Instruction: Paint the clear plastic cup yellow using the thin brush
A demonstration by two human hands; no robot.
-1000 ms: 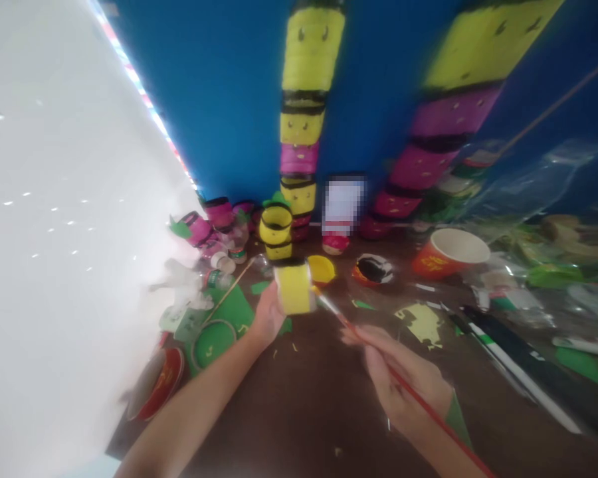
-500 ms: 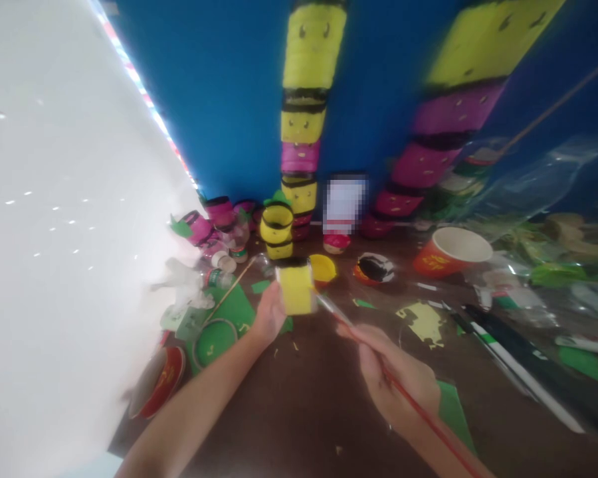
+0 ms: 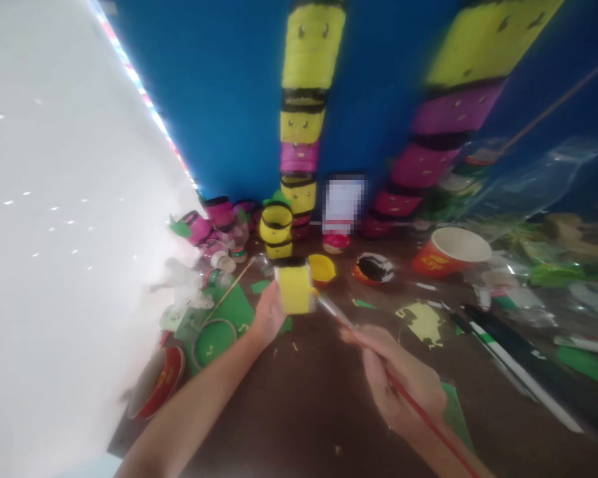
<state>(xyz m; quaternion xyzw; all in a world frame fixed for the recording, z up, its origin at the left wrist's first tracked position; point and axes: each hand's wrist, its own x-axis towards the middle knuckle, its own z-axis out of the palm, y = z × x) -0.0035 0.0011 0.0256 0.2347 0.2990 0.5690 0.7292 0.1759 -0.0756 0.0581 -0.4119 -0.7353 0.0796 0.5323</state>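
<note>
My left hand (image 3: 270, 312) is closed around the left side of a small cup-shaped container (image 3: 295, 290) painted yellow with a dark rim. Part of its right and upper edge is whitish or clear. In my right hand (image 3: 396, 372) is a slim red-handled paintbrush (image 3: 339, 315), its tip at the container's right edge; whether bristles touch it I cannot tell. Just behind the container sits a shallow cup of yellow paint (image 3: 321, 268). To its right is a similar cup of black paint (image 3: 373, 267).
Tall stacks of yellow (image 3: 313, 46) and magenta (image 3: 421, 162) painted containers stand against the blue wall. A red paper cup (image 3: 451, 252) is at right, near a black utility knife (image 3: 533, 358). Green sheets (image 3: 234, 309), a tape ring (image 3: 214, 344) and small pots (image 3: 276, 222) lie left and behind.
My right hand and the brush have shifted slightly to the right. The yellow container in my left hand has barely moved.
</note>
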